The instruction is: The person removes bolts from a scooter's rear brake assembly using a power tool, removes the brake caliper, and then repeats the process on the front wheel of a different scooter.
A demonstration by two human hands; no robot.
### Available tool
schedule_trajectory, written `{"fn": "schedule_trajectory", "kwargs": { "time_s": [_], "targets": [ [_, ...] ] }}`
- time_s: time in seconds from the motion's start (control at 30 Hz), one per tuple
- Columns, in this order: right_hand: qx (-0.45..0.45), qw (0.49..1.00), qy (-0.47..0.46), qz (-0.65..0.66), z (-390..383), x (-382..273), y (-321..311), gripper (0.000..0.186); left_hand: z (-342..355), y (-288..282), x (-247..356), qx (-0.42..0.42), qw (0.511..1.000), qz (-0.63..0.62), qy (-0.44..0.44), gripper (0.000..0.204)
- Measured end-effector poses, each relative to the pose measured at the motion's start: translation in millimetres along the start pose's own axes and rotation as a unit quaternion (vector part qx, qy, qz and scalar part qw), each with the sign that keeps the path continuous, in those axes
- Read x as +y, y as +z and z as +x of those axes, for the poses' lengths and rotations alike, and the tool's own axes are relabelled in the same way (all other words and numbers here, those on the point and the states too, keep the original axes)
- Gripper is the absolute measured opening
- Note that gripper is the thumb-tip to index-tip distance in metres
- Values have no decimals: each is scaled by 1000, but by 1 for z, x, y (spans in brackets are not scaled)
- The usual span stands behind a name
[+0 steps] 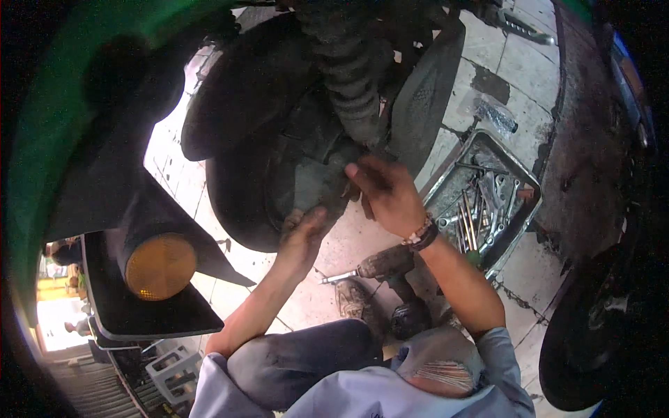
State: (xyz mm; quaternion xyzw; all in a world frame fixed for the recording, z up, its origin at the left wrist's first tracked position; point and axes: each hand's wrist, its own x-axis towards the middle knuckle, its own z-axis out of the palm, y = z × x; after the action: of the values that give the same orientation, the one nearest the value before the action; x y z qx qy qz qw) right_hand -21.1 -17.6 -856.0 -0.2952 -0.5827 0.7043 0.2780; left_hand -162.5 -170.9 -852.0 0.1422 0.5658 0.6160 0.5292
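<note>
A dark wheel assembly (230, 195) hangs in front of me, with a ribbed rubber boot (345, 73) running down into it. Inside is a pale grey piece (312, 184). My left hand (303, 226) has its fingers curled on the lower edge of that assembly, by the grey piece; exactly what they grip is unclear. My right hand (390, 195) is closed near the boot's lower end, around something small and dark that I cannot make out.
A metal tray (517, 230) of wrenches lies at right. A cordless power tool (394, 272) rests on the tiled floor (244, 268) by my shoe. An amber reflector (160, 268) is at left, another wheel (578, 355) at lower right, a plastic bag (491, 115) above the tray.
</note>
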Motion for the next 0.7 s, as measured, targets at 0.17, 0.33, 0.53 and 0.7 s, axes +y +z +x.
{"fn": "schedule_trajectory", "kwargs": {
  "time_s": [0.17, 0.33, 0.53, 0.7],
  "targets": [
    [9, 949, 184, 254, 9, -2, 12, 46, 4, -5, 0, -9, 999, 39, 15, 56],
    [-128, 956, -20, -261, -31, 51, -34, 56, -12, -11, 1, -19, 997, 69, 20, 60],
    [-176, 892, 112, -400, -215, 236, -51, 60, -64, -61, -73, 40, 971, 224, -69, 44],
    [-123, 886, 442, 60, -190, 252, -26, 62, -100, -119, -187, 102, 945, 184, -249, 51]
  ]
}}
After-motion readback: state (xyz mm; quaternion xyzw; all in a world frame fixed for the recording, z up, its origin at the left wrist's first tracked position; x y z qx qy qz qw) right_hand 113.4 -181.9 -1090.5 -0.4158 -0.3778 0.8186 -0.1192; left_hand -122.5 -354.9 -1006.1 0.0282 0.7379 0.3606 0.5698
